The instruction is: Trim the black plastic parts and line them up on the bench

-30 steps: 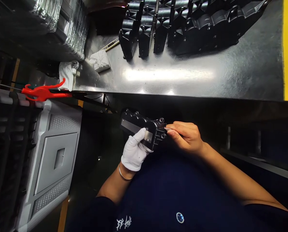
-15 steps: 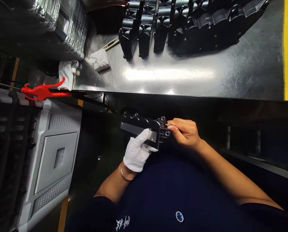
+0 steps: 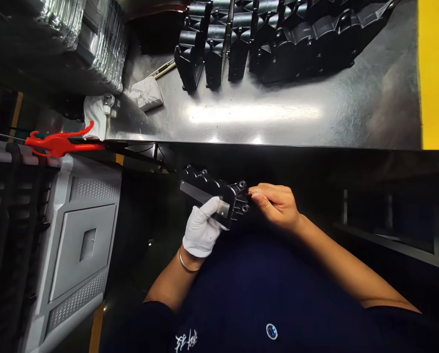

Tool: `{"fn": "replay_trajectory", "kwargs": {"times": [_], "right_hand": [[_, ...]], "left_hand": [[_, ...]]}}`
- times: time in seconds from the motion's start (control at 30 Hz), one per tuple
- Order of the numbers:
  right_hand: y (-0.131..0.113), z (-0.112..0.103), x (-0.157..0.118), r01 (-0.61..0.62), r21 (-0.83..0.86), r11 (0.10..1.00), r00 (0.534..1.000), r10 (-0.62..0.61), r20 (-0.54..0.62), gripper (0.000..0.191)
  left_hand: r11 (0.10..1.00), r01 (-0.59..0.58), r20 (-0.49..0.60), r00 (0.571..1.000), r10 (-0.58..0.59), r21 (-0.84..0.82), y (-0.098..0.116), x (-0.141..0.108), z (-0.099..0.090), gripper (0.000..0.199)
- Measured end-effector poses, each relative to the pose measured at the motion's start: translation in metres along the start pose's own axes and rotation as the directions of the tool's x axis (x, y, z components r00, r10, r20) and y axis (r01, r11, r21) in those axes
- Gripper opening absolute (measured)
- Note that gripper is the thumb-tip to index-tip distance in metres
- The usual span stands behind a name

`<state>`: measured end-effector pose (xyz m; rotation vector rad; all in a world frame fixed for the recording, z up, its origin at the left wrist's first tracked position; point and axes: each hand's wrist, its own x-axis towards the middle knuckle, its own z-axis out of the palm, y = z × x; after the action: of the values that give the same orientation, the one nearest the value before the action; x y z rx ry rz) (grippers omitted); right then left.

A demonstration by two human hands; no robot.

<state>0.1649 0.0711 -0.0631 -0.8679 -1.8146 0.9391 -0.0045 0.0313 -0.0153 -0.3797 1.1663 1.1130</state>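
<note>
Head view, and it's all happening on the person's side of the bench [image 3: 256,133]: the black ribbed part [image 3: 210,188] hangs in mid-air, just beyond the straight front edge, apart from the metal. The gloved left hand [image 3: 203,230] has it firmly, thumb flat on the pale strip [image 3: 195,192], fingers tucked underneath. Over at the part's knobby end, the bare right hand [image 3: 274,203] pinches something thin and small [image 3: 251,191] between thumb and forefinger, a narrow grip, its tip right beside the end; whether they touch, I can't tell. A dark gap separates both hands from the bench edge, and beyond that a broad, glossy band of steel runs up to the row of black housings [image 3: 237,49], with a yellow strip [image 3: 436,73] bounding the far right. Now the containers: left, a gray crate [image 3: 83,245], its dark side too murky to read, a red-handled tool [image 3: 57,143] lying across its top corner; above, a film-wrapped stack [image 3: 111,49], and near it a white wrapped bundle [image 3: 148,94], contents hidden.
</note>
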Motion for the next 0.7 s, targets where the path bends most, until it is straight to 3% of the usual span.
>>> {"fn": "replay_trajectory", "kwargs": {"times": [0.1, 0.27, 0.37, 0.47, 0.53, 0.63, 0.7], "right_hand": [[-0.004, 0.003, 0.002, 0.040, -0.012, 0.999, 0.999, -0.040, 0.017, 0.025], [0.008, 0.013, 0.000, 0.000, -0.053, 0.999, 0.998, -0.004, -0.068, 0.024], [0.028, 0.017, 0.000, -0.147, -0.068, 0.987, 0.976, 0.133, -0.174, 0.033], [0.042, 0.013, 0.000, -0.359, -0.054, 0.932, 0.898, 0.329, -0.291, 0.043], [0.037, 0.007, 0.001, -0.376, -0.031, 0.926, 0.909, 0.362, -0.207, 0.042], [0.012, -0.002, 0.002, -0.253, 0.053, 0.966, 0.967, 0.252, 0.035, 0.036], [-0.006, -0.007, 0.005, -0.205, 0.104, 0.973, 0.970, 0.188, 0.152, 0.034]], "left_hand": [[0.998, -0.038, 0.053, 0.998, 0.036, 0.051, -0.004, -0.001, 0.000, 0.027], [0.982, -0.133, 0.109, 0.987, 0.119, 0.135, -0.008, 0.002, -0.006, 0.018], [0.983, -0.129, 0.115, 0.987, 0.114, 0.128, -0.006, -0.001, -0.012, 0.016], [0.973, -0.205, 0.169, 0.968, 0.185, 0.109, -0.006, -0.006, -0.020, 0.015], [0.944, -0.305, 0.197, 0.940, 0.278, 0.125, -0.005, -0.006, -0.025, 0.020], [0.877, -0.420, 0.233, 0.900, 0.370, 0.231, -0.002, 0.001, -0.029, 0.014], [0.875, -0.400, 0.189, 0.914, 0.358, 0.274, 0.000, 0.007, -0.032, 0.016]]}}
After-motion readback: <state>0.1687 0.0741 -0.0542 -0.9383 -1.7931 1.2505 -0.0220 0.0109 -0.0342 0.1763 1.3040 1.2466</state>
